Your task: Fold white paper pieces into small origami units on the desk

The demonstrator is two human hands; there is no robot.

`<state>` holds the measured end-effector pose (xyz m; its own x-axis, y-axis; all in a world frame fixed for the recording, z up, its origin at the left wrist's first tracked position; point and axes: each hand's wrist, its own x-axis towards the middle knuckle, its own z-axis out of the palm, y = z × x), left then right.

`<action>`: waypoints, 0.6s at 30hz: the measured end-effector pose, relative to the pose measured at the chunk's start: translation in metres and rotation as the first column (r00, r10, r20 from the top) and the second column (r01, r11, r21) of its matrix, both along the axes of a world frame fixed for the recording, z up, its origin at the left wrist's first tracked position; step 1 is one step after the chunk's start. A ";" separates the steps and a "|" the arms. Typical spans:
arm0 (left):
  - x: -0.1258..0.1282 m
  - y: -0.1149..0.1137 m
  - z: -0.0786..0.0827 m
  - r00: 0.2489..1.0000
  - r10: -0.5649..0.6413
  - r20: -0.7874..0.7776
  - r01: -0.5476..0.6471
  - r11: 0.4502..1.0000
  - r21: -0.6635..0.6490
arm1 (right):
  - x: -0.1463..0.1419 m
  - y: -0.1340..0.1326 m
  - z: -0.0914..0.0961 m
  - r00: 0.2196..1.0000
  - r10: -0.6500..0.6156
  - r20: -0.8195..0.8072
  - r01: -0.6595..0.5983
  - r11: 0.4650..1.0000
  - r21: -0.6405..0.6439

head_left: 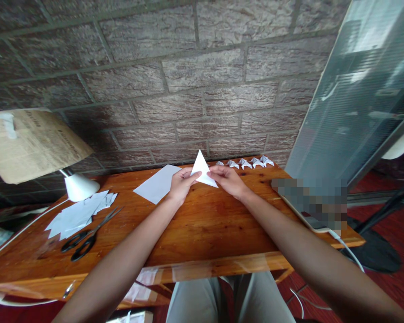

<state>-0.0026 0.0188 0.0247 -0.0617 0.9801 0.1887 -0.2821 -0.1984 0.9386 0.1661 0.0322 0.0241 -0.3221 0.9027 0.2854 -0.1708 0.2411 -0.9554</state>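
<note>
There are two hands at work, and between them one folded white paper triangle (202,167), with its point upward, over the back part of the wooden table (208,233). The left hand (182,184) pinches its left side between thumb and fingers, and the right hand (230,179) pinches its right side in the same way; both grips are closed on the paper, with almost no gap.

One larger white sheet (155,185) lies flat on the table at the left, and the left hand covers its right part from view. Behind the right hand, along the wall (202,76), I count five small folded paper figures (245,163) in a row; the leftmost shows only in part, so I cannot tell if more are hidden there.

On the left side there is one pair of black-handled scissors (92,233), its blades a little apart. Just beside it is one pile of white paper pieces (79,215), which overlap too much for counting. Behind the pile stands one lamp (37,143). At the right edge lies one flat device (301,207), partly blurred, with one white cable (352,255).
</note>
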 end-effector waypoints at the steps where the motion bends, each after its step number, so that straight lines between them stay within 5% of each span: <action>1: 0.000 0.000 0.000 1.000 -0.001 -0.023 0.002 1.000 0.012 | 0.000 0.000 0.001 1.000 -0.007 0.010 0.007 1.000 0.005; 7: -0.002 0.000 0.001 0.994 0.006 -0.110 0.007 0.993 0.114 | 0.001 0.001 0.002 0.997 -0.049 0.063 0.047 0.999 0.021; 18: -0.004 0.002 0.005 0.989 -0.082 0.125 0.087 0.996 -0.031 | 0.000 0.001 -0.005 0.987 0.050 0.150 -0.050 0.999 -0.006</action>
